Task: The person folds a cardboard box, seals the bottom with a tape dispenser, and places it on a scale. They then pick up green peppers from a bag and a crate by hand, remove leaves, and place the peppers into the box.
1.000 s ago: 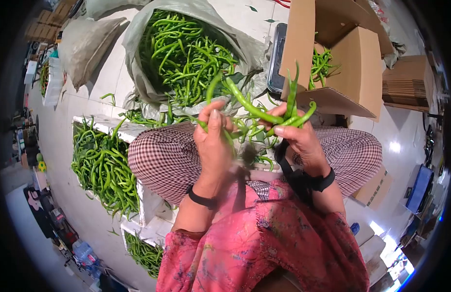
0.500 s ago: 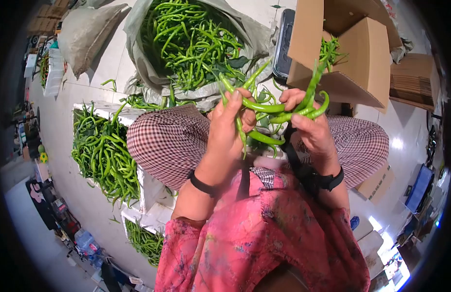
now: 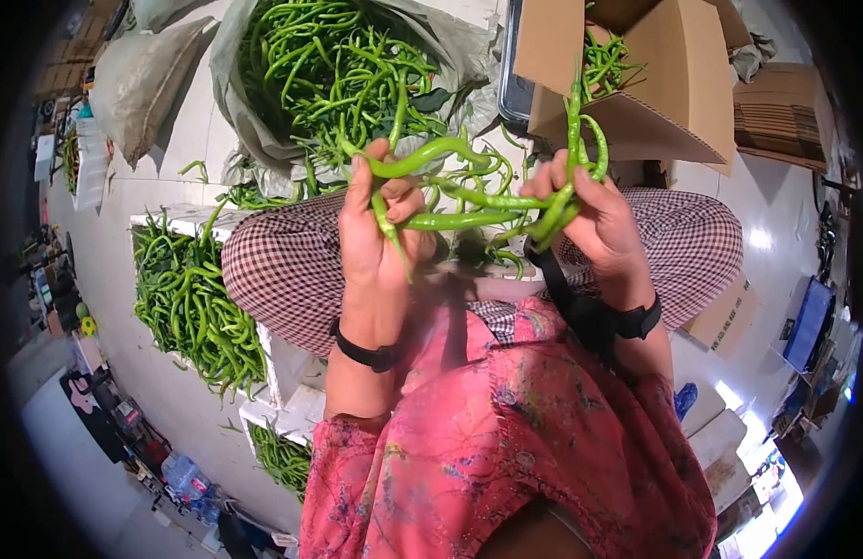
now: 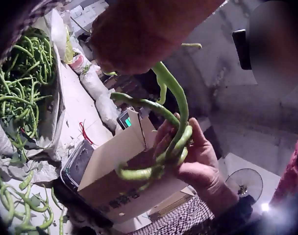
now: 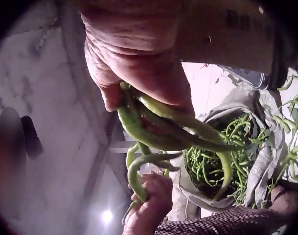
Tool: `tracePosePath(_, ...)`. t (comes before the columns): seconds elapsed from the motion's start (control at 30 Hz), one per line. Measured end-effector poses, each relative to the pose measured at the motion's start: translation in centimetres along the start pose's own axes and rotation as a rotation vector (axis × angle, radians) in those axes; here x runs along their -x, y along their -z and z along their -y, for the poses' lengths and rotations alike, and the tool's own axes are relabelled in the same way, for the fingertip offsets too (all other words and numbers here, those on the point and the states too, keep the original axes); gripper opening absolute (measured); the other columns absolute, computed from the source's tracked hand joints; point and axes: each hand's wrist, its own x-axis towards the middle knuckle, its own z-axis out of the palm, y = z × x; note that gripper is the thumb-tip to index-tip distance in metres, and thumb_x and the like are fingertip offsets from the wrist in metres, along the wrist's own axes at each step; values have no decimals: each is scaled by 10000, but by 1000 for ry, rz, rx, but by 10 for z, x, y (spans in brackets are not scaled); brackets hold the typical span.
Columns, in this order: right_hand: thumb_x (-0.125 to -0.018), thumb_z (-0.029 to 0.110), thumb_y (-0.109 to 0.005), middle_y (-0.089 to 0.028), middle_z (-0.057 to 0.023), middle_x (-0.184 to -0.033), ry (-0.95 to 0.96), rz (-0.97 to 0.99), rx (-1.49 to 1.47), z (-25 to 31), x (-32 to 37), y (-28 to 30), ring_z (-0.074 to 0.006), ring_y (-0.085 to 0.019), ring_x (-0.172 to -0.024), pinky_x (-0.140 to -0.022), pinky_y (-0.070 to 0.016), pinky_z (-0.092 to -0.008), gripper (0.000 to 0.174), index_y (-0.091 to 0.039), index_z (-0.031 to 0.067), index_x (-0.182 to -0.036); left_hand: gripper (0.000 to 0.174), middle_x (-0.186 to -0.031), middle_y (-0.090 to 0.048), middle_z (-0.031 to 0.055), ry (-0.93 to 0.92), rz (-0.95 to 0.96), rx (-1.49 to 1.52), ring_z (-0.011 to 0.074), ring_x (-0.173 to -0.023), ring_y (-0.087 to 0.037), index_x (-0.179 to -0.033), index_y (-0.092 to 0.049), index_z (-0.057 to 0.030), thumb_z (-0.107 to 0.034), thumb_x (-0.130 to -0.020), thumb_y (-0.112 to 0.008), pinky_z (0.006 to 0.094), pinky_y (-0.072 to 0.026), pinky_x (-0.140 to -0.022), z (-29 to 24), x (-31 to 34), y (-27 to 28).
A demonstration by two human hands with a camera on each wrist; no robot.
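Note:
Several long green chili peppers are in the two hands above the lap. My left hand (image 3: 380,219) pinches a curved pepper (image 3: 431,154) between thumb and fingers, with a thinner pepper (image 3: 390,233) hanging down across its palm. A bunch of green peppers (image 3: 554,219) is gripped by my right hand (image 3: 606,219), some tips pointing up and others toward the left hand. In the right wrist view, the peppers (image 5: 154,129) pass under the right hand's fingers. The left wrist view shows the right hand (image 4: 203,161) with its peppers wrapped by the fingers.
Ahead lies an open sack (image 3: 236,84) full of green peppers. A cardboard box (image 3: 678,93) with some peppers inside stands at front right, next to a dark tray (image 3: 515,88). White foam boxes (image 3: 273,363) of peppers are at the left. Loose peppers (image 3: 478,172) lie before the lap.
The hands came close together, then drew apart; my left hand has moved left with its peppers. My right hand keeps its bunch. The head view has shifted slightly.

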Motion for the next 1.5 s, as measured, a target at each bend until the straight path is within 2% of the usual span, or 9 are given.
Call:
tracePosePath(0.13, -980, 285, -515, -524, -72, -838, 4, 37, -117, 1, 5, 10, -203, -522, -805, -877, -442, -391, 277, -523, 8, -966, 317, -863, -536, 62, 5, 114, -119, 74, -608, -435, -1223, -496, -14, -238, -999, -488, 175, -347, -420, 4, 1, -1)
tracePosePath(0.2, -979, 292, -521, -530, -71, -842, 27, 11, -55, 1, 5, -2, -200, -534, -822, -873, -445, -379, 283, -523, 10, -972, 341, -807, -529, 53, -37, 15, -221, 73, -549, -417, -1282, -476, -45, -244, -1005, -473, 182, -333, -405, 13, 5, -13)
tracePosePath(0.27, -977, 300, -526, -536, -70, -846, 49, -16, 9, 4, 6, -17, -197, -546, -839, -870, -448, -367, 288, -523, 12, -977, 363, -756, -521, 47, -105, 208, -461, 71, -499, -401, -1324, -454, -71, -243, -1005, -475, 180, -327, -402, 16, 6, -14)
tracePosePath(0.53, -920, 281, -641, -600, -56, -870, -104, -83, 188, 12, 5, -27, -139, -592, -828, -779, -478, -278, 313, -532, 15, -1043, 468, -787, -521, 46, -93, 320, -785, 43, -517, -410, -1370, -426, -55, -267, -969, -539, 196, -403, -506, 18, 9, -10)
tracePosePath(0.8, -865, 198, -672, -609, -30, -910, -210, -61, 627, 15, -6, -48, -102, -578, -849, -785, -475, -244, 270, -560, 20, -1036, 431, -794, -584, 11, -4, 73, -1138, 18, -549, -412, -1297, -525, -21, -239, -930, -585, 154, -303, -472, 29, 14, -32)
tracePosePath(0.97, -830, 132, -696, -607, -24, -886, -232, 43, 519, 1, -21, -65, -123, -599, -881, -795, -473, -260, 399, -546, -11, -1171, 494, -923, -604, 47, -215, 103, -1111, 49, -612, -481, -1375, -425, -4, -248, -957, -528, 188, -353, -475, 43, -2, -18)
tracePosePath(1.17, -776, 116, -664, -650, -150, -1031, -211, -33, 110, -12, -28, -27, -151, -609, -823, -783, -503, -290, 416, -534, -15, -1148, 356, -1006, -631, 164, -61, -1, -561, 97, -685, -567, -1284, -452, 28, -145, -977, -495, 184, -416, -497, 16, -5, -3)
tracePosePath(1.4, -777, 125, -671, -651, -148, -1028, -230, -13, 130, -13, -26, -29, -153, -614, -851, -812, -497, -290, 391, -546, -6, -1123, 322, -966, -585, 116, 80, 41, -158, 158, -815, -577, -1255, -475, 35, -113, -970, -509, 235, -492, -617, 13, -3, 0)
tracePosePath(1.5, -787, 177, -717, -635, -86, -1023, -431, 113, 456, -11, -22, -45, -113, -588, -904, -840, -459, -248, 390, -565, 5, -1102, 278, -969, -572, 107, 55, 109, -136, 179, -862, -580, -1217, -500, 29, -83, -963, -508, 279, -519, -713, 18, -10, 9)
